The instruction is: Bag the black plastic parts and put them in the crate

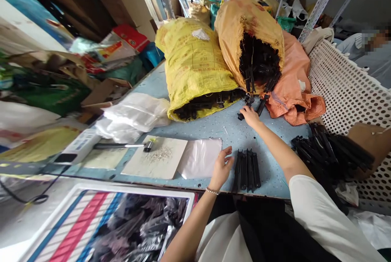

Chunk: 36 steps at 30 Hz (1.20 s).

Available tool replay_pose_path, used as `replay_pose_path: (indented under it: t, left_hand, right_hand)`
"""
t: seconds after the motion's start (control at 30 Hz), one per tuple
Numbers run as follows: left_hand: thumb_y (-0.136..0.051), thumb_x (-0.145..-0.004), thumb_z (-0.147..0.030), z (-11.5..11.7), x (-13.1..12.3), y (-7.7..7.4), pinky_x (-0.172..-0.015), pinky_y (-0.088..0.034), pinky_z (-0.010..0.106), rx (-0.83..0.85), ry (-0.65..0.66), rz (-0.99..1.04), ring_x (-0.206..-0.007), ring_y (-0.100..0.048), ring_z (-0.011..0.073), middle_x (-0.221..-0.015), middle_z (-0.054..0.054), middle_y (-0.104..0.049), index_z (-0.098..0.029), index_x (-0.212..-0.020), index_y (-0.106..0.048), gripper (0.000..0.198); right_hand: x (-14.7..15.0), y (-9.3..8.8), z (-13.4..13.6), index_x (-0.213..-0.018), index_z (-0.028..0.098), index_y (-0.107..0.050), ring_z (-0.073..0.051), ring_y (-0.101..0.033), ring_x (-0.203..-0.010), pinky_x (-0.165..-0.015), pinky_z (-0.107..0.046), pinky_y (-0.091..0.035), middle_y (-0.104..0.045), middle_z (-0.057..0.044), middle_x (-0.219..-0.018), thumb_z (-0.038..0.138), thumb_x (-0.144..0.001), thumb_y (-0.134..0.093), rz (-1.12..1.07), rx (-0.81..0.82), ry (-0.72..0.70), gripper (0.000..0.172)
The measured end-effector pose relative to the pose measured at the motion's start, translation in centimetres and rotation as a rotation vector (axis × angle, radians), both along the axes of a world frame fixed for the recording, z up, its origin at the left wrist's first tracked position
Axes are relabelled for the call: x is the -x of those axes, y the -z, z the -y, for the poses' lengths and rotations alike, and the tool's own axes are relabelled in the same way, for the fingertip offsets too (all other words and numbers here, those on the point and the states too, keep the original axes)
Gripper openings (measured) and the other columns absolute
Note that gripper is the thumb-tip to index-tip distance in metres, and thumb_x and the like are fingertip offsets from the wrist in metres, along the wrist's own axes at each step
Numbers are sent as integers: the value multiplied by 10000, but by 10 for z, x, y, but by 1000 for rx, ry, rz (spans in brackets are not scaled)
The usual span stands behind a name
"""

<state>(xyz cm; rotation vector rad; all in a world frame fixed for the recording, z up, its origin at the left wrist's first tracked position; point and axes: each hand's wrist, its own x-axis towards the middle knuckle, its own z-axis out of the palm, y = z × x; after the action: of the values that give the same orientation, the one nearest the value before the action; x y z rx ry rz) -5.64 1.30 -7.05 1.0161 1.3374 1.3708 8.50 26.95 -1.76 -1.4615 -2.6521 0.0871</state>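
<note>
My right hand (pixel 250 117) reaches to the mouth of the orange sack (pixel 227 18), its fingers closed on a black plastic part (pixel 241 116). More black parts lie beside it and inside that sack. My left hand (pixel 222 169) is held over the near edge of the table, fingers apart and slightly curled, with nothing in it. Just right of it, several long black plastic parts (pixel 247 170) lie side by side in a row. To its left is a stack of clear plastic bags (pixel 200 158).
A yellow sack (pixel 195 62) of black parts lies open at the back. Left are a hammer (pixel 148 145) on a board (pixel 134 167) and white bags (pixel 134 111). A crate (pixel 73 191) of bagged parts stands in front. At right are a black pile (pixel 330 152) and perforated basket (pixel 339 75).
</note>
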Motion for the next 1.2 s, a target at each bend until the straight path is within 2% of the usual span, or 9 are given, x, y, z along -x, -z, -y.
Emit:
replay_pose_path:
  t: [0.2,0.3,0.43,0.57,0.67,0.83,0.97,1.13,1.2]
  left_hand:
    - [-680,-836,-538,-38,25,-15,-1033,-480,443,175,52,739,-1061,-685,245,-1143,134,-706,-157,-1099,-663,463]
    - [-682,-848,-504,-60,12,-20,-1000,-489,417,237,153,865,-1006,-700,232,-1085,124,-722,-152,-1055,-662,409]
    - [-694,-850,-485,-73,-10,-28,-942,-509,374,272,225,900,-979,-699,218,-1074,115,-724,-158,-1049,-647,386]
    - [-568,-807,-752,-68,-12,-52,-818,-552,371,286,360,959,-895,-702,242,-947,125,-722,-140,-1031,-652,657]
    - [-714,-759,-640,-52,-3,-76,-673,-540,295,197,271,818,-771,-683,190,-834,45,-691,-167,-1049,-633,561]
    - [-792,-752,-467,-14,1,-99,-561,-475,223,120,199,536,-598,-599,103,-743,-31,-621,-184,-1018,-569,449]
    - [-761,-771,-497,2,-8,-99,-469,-399,208,167,310,485,-499,-516,83,-660,-48,-577,-183,-1003,-554,442]
    - [-761,-752,-521,-1,-8,-100,-450,-380,198,177,144,497,-484,-497,74,-656,-51,-559,-189,-954,-542,445]
    - [-776,-728,-528,-4,-3,-104,-468,-399,198,189,70,540,-513,-511,73,-707,-37,-579,-185,-959,-555,469]
  right_hand:
    - [-27,5,52,-1249,212,-521,-256,-540,-1200,-992,-405,-505,-499,-133,-1305,177,-878,-568,-597,-88,34,376]
    - [-52,1,64,-1193,221,-505,-226,-611,-1063,-913,-381,-550,-534,-112,-1239,223,-892,-563,-707,-75,136,307]
    - [-59,-11,90,-1176,234,-496,-243,-635,-1048,-861,-391,-570,-569,-119,-1230,276,-922,-562,-677,-107,116,267]
    - [-40,-20,146,-1171,259,-501,-259,-609,-1128,-843,-404,-580,-585,-117,-1244,218,-908,-580,-733,-178,-300,277]
    - [-33,-32,182,-1156,279,-552,-235,-617,-1075,-876,-410,-561,-616,-81,-1198,119,-931,-479,-649,-136,-529,286]
    - [-38,-56,176,-1232,240,-521,-229,-602,-915,-791,-395,-544,-594,-107,-1130,284,-987,-464,-694,-91,-313,256]
    - [-26,-59,156,-915,242,-554,-246,-559,-821,-759,-401,-488,-590,-73,-863,435,-991,-457,-647,-207,-310,229]
    - [-10,-59,170,-813,245,-477,-166,-513,-642,-636,-301,-438,-526,3,-702,469,-1059,-260,-774,210,-155,397]
    - [-11,-56,187,-818,244,-494,-171,-518,-667,-657,-308,-443,-541,-4,-724,501,-1052,-263,-741,246,-252,418]
